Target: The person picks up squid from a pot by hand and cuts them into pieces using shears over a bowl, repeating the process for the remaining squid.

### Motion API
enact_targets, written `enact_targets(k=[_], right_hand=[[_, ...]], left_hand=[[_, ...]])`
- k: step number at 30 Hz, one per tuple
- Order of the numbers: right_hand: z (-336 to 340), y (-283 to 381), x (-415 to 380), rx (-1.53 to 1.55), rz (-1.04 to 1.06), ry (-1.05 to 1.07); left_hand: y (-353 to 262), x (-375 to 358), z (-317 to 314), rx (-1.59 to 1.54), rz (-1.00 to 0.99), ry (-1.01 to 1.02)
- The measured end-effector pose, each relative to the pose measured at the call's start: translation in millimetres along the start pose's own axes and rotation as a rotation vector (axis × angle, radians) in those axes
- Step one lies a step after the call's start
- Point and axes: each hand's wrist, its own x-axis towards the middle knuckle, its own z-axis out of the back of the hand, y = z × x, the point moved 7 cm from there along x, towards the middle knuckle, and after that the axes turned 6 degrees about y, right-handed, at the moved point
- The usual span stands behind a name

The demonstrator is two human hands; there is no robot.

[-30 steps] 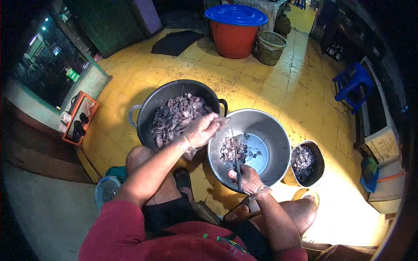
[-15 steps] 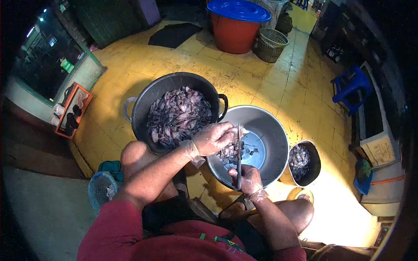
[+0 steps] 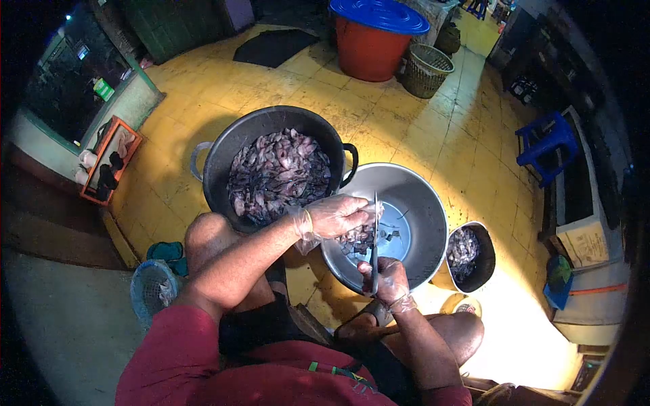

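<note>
My left hand (image 3: 336, 216), in a clear plastic glove, is closed on a pale pinkish piece of raw seafood (image 3: 372, 211), whose exact kind I cannot make out. In my gloved right hand (image 3: 391, 281) is a knife (image 3: 375, 237), its long blade pointing away from me and lying against the piece. Both hands are over a grey basin (image 3: 430, 223), where cut dark and pale bits (image 3: 359, 242) lie on the bottom. Left of it stands a black two-handled tub (image 3: 220, 152) full of pinkish and dark raw pieces (image 3: 281, 172).
A smaller container (image 3: 486, 260) with pale and dark pieces stands right of the basin. A blue mesh basket (image 3: 142, 287) is by my left leg. Farther off are a red tub (image 3: 372, 51) with a blue lid, a woven basket (image 3: 428, 71) and a blue stool (image 3: 548, 145).
The view has shifted slightly. My left hand still holds the piece against the blade; both hands are in nearly the same place over the basin.
</note>
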Motion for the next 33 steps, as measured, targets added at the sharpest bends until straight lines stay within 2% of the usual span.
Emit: enact_targets(k=[2, 3, 4, 7, 8, 9, 10, 12, 13, 16, 17, 20, 24, 26, 27, 31, 33], right_hand=[[-0.3, -4.3, 4.2, 0.064, 0.005, 0.007], [2.4, -0.9, 6.0, 0.026, 0.059, -0.018], [5.0, 0.6, 7.2, -0.011, 0.113, -0.044], [9.7, 0.5, 5.8, 0.066, 0.017, -0.040], [12.3, 3.5, 2.7, 0.128, -0.051, -0.051], [16.1, 7.8, 1.8, 0.114, -0.027, -0.088], [16.6, 5.2, 2.5, 0.114, -0.025, -0.089], [17.9, 0.8, 4.7, 0.260, 0.040, -0.098], [15.6, 7.9, 2.7, 0.178, 0.050, -0.069], [0.4, -2.0, 8.4, 0.115, 0.077, 0.027], [-1.3, -3.7, 8.7, 0.117, 0.076, 0.027], [-6.0, 0.5, 5.9, 0.003, 0.055, 0.068], [-3.4, -0.3, 5.2, -0.028, 0.044, 0.026], [-3.5, -2.0, 4.4, -0.072, 0.027, 0.001], [-2.7, 1.4, 1.7, -0.092, 0.040, -0.039], [0.1, 14.9, -4.3, -0.196, 0.078, -0.116], [2.5, 26.2, -6.1, -0.241, 0.085, -0.148]], left_hand=[[6.9, -0.3, -10.5, 0.112, 0.090, 0.172], [4.3, -0.8, -17.2, 0.152, 0.037, 0.234], [-3.6, -2.4, -21.8, 0.073, -0.062, 0.191], [8.3, -2.3, -28.3, 0.038, 0.003, 0.181], [21.4, -3.8, -28.3, 0.071, -0.057, 0.071], [10.5, -5.0, -19.0, 0.104, -0.117, -0.040], [4.6, -4.1, -15.5, 0.107, -0.119, -0.041], [2.3, -2.4, -4.5, 0.010, 0.143, -0.028], [-8.8, -3.1, -0.9, -0.107, 0.086, -0.066], [5.1, 2.4, -1.7, -0.170, 0.068, -0.033], [3.9, -1.6, -0.9, -0.046, 0.034, -0.105], [24.8, 1.2, -10.8, -0.094, 0.010, -0.190], [9.5, 0.8, -7.2, -0.019, 0.013, -0.115], [-2.8, 1.0, 1.0, 0.054, 0.137, -0.042], [-8.7, 1.8, 3.0, 0.005, 0.018, -0.120], [-18.3, -1.3, 7.4, 0.112, 0.053, -0.144], [-24.4, -2.9, 4.9, 0.080, 0.173, -0.010]])
